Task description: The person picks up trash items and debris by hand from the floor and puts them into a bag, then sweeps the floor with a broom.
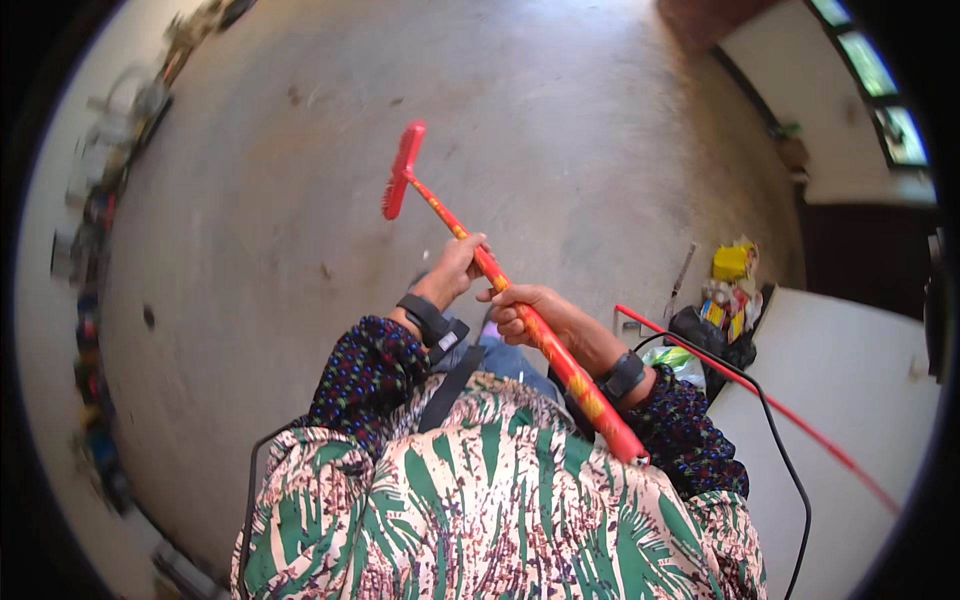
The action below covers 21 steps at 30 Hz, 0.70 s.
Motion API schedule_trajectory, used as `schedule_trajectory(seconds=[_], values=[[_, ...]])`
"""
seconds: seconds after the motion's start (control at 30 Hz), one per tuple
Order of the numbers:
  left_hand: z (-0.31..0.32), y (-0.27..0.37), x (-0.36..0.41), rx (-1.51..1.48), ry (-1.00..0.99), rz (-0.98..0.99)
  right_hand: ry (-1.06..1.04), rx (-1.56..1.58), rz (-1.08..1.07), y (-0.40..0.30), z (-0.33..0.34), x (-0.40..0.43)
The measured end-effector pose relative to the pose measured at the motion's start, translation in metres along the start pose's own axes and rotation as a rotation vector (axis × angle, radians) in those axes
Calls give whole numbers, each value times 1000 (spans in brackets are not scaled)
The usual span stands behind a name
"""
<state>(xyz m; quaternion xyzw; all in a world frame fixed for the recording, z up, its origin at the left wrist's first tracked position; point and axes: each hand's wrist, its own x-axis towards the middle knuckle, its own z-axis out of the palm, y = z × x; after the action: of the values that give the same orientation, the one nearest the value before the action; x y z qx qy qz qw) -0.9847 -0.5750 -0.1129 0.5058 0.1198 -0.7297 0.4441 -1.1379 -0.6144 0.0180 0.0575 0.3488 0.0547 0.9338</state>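
Note:
A red long-handled floor brush [551,345] with yellow patterning on its handle slants across my view. Lower on the handle, nearer the head, my left hand [456,266] is wrapped round it. My right hand [536,311] grips the same handle closer to my body. The handle's open end reaches my patterned garment at the right. At the far end, the red brush head [404,171] has its bristles turned to the left; I cannot tell whether it touches the concrete floor [247,247]. Dark straps circle both wrists.
A red pole [780,412] slants over a white surface [832,352] at the right. Beside it lie a black plastic bag [709,334] and a yellow packet [733,262]. Various items [94,322] line the left wall. A black cable [780,450] runs near my right arm.

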Motion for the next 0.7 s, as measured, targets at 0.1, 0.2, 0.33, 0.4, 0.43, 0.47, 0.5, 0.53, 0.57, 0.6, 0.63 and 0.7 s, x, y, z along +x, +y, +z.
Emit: schedule_trajectory(seconds=[0.1,0.2,0.33,0.4,0.43,0.47,0.5,0.53,0.57,0.6,0.63,0.7], values=[[-53,-8,0,-41,129,90,27,-110,63,21,24,-22],[-109,-2,-17,10,305,95,-13,-58,206,31,35,-25],[-169,20,-44,35,450,85,-98,33,303,45,32,10],[-181,15,-50,-64,559,46,-119,52,360,39,19,45],[-163,11,-51,-17,476,41,-144,47,405,29,16,59],[-160,2,-51,-36,491,51,-183,34,473,23,13,74],[-159,-8,-50,-7,356,120,-184,20,498,17,10,83],[-157,-17,-47,27,218,187,-184,39,547,10,5,89],[-145,-18,-45,-4,190,163,-179,63,588,4,-1,91],[-133,-15,-46,-41,166,146,-162,132,554,-17,-13,68],[-131,-22,-46,552,115,401,-150,189,551,-35,-17,52],[-72,-36,-29,1224,15,633,144,173,352,-42,14,-14]])
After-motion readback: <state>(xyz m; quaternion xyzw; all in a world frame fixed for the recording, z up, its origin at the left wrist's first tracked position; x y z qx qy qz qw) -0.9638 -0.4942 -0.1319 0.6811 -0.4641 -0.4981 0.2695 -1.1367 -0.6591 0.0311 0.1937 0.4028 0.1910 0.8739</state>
